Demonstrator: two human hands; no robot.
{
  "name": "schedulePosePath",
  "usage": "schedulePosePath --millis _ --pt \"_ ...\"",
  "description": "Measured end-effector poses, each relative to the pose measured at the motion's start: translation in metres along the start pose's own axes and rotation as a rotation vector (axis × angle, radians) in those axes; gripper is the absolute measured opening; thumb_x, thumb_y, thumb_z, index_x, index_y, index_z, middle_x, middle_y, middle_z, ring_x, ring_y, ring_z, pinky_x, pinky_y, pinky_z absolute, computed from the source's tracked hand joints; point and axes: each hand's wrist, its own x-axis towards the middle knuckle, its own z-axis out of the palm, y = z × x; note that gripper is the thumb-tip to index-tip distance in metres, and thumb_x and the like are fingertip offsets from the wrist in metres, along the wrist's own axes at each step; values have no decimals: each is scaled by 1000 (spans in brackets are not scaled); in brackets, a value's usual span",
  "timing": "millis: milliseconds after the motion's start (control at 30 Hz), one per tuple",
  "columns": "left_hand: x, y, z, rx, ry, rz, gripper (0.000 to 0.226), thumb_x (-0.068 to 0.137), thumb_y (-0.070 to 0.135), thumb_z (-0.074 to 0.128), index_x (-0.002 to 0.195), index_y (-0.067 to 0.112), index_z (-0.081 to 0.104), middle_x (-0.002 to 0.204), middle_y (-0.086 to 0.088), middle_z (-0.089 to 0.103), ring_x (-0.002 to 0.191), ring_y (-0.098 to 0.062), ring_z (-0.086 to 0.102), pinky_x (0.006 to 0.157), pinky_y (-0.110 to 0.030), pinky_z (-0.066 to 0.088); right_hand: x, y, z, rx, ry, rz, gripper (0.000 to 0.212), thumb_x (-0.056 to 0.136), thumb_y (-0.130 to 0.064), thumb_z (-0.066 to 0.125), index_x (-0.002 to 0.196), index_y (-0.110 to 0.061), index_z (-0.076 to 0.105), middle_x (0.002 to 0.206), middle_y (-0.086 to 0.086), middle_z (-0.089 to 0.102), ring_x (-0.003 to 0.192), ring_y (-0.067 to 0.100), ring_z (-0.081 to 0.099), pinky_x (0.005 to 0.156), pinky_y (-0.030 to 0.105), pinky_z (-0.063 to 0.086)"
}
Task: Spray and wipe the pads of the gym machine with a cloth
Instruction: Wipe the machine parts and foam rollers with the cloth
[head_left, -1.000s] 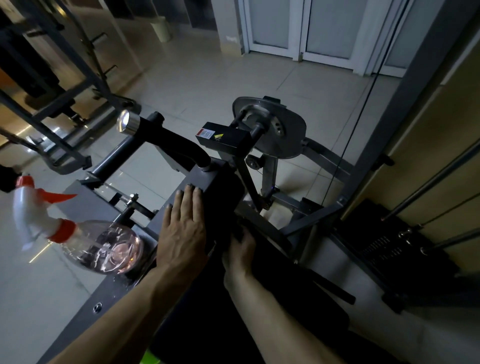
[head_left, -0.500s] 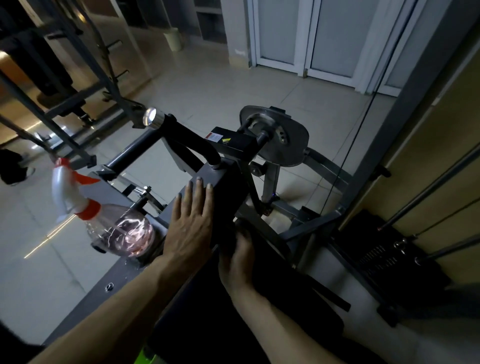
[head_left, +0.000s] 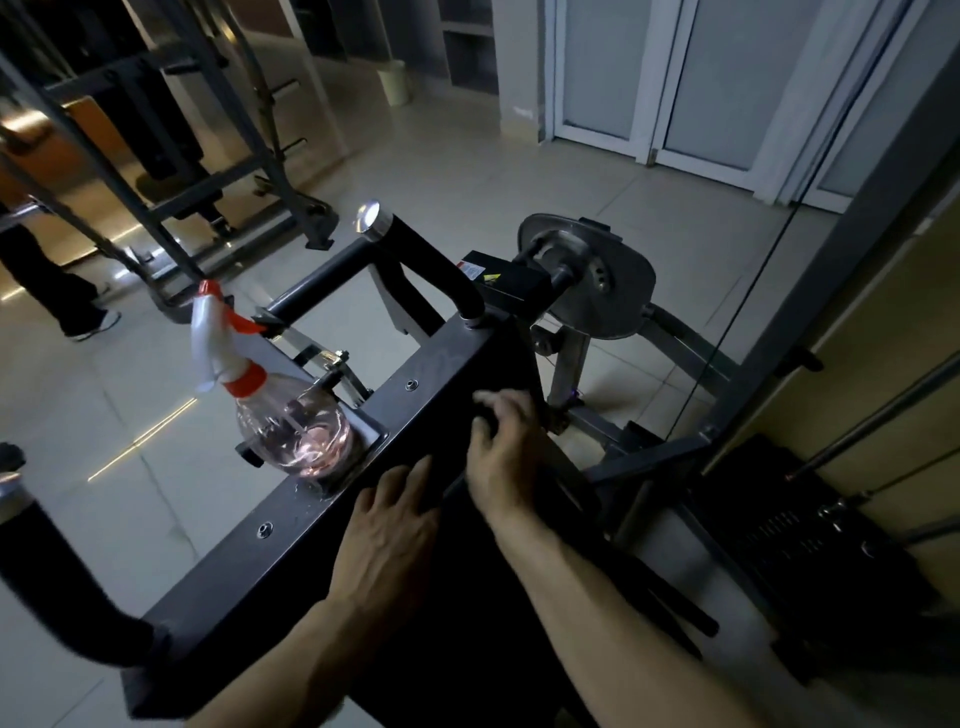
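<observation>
Head view: spray bottle (head_left: 291, 431) stands near the flat left hand (head_left: 389, 530) (fingers straight); right hand (head_left: 504, 452) blurred, grip unclear.

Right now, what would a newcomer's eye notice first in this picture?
The spray bottle, with pink liquid and an orange trigger, sits on the grey frame at the left. Beside it the left hand lies flat at the edge of the dark pad; the right hand, blurred, is farther up.
</observation>
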Motion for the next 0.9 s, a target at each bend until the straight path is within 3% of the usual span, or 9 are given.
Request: schedulePosePath --millis 133,233,300,400,500,633,700,800,900 --pt "-6 -6 -3 -20 -33 44 46 68 41 62 106 21 78 145 -14 56 116 -37 62 77 -44 59 -37 1 2 109 -176 -74 31 85 -4 62 111 -18 73 114 -4 53 106 9 55 96 11 41" --pt "-16 -9 -5 -76 2 38 48 76 43 42 99 23 79 149 -14 54 123 -36 62 83 -42 62 12 10 -2 122 -110 -5 28 88 -3 60 110 -18 70 114 2 57 102 12 56 89 2 36" --pt "-19 -6 -9 -131 9 25 42 89 40 47 115 25 76 162 -7 38 140 -32 48 98 -39 56 55 15 -8 165 -21 129 24 93 -4 62 112 -17 69 118 8 60 103 15 58 82 -2 37" --pt "-17 -13 -10 -195 63 27 36 96 35 59 131 28 68 165 4 32 145 -26 39 100 -34 53 74 13 -6 197 78 253 22 95 -7 63 114 -16 68 123 11 62 103 16 61 79 0 42" --pt "-11 -21 -8 -215 88 35 31 86 33 67 116 30 76 154 5 49 132 -25 53 88 -36 60 16 5 5 204 38 183 25 91 -3 64 112 -16 69 118 3 59 107 14 57 94 19 48" --pt "-9 -23 -6 -242 123 31 12 76 31 73 88 29 78 142 7 60 116 -23 63 72 -31 58 -52 -1 4 278 -163 124 38 80 2 67 96 -32 66 109 -1 60 103 12 60 90 9 43" --pt "-9 -25 -6 -249 135 41 8 78 34 70 82 30 76 143 8 60 118 -22 61 69 -26 54 -21 4 -4 337 -110 243 43 81 5 65 91 -37 64 104 -5 63 98 13 63 84 12 46" --pt "-8 -27 -4 -237 142 26 17 84 35 68 98 34 78 148 9 54 128 -21 54 69 -26 57 51 13 -22 442 63 515 36 87 9 58 98 -25 66 105 1 69 97 17 67 76 15 52" --pt "-6 -17 0 -136 140 -44 30 87 36 67 116 34 74 149 7 50 122 -23 54 65 -30 55 66 10 -25 474 155 597 37 91 8 57 95 -28 65 102 -2 70 96 16 68 80 19 53"
